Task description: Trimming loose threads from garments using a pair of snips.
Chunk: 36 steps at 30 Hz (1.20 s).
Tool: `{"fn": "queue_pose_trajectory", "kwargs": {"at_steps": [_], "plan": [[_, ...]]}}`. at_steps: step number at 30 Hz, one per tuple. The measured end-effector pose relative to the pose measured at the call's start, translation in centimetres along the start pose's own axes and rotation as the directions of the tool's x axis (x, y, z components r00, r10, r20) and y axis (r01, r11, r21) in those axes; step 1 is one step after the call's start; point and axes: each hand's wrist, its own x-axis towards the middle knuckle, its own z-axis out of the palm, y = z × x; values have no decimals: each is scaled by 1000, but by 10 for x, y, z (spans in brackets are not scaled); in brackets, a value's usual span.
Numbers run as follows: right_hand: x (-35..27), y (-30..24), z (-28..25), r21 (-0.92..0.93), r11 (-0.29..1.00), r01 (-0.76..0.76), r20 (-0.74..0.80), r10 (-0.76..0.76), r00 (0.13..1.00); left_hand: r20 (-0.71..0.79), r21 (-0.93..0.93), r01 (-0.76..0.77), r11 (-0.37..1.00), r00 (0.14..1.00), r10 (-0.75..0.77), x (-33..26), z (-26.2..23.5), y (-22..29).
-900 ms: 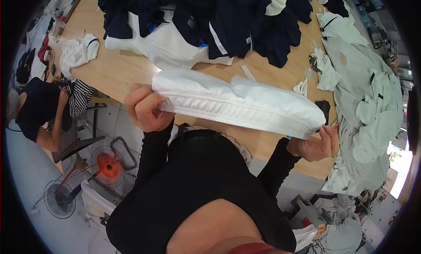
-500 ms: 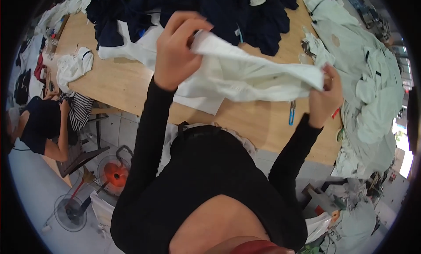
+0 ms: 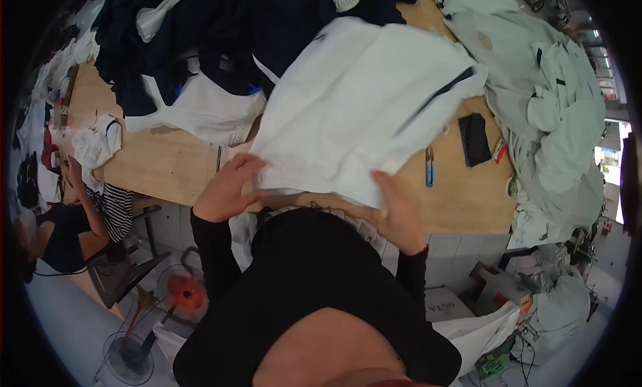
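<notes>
Centre frame, I see left hand [image 3: 227, 190] and right hand [image 3: 400, 213] pinching white garment [image 3: 361, 106]; its far edge probably sweeps blue pen [image 3: 429, 168] aside.

Pale cardboard box [image 3: 447, 305] – printed side up – lower right, floor.

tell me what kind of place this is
Probably a garment workshop: a long wooden worktable heaped with navy garments and pale green garments, and both hands spreading a white garment.

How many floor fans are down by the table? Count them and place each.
2: an orange-centred fan beside the wooden table, a grey fan nearer the lower edge. Others may be hidden.
</notes>
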Motion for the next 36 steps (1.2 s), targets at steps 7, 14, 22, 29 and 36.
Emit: {"fn": "queue_pose_trajectory", "kwargs": {"at_steps": [7, 14, 22, 29, 36], "plan": [[-11, 104, 29, 466, 831, -302, -262, 456, 850, -145, -113, 84, 990, 984, -100, 35, 17, 9], [15, 118, 9, 446, 844, -299, -439, 497, 748, -312, -205, -39, 978, 950, -28, 179, 85, 47], [-14, 137, 46, 537, 769, -346, -391, 591, 706, -403, -201, 65, 978, 904, -143, 172, 120, 19], [70, 103, 35, 443, 881, -164, -449, 376, 811, -397, -225, 77, 971, 903, -164, 119, 124, 7], [161, 172, 45, -168, 981, -95, -330, 35, 943, -387, -181, 66, 981, 913, -132, 122, 124, 0]]}}
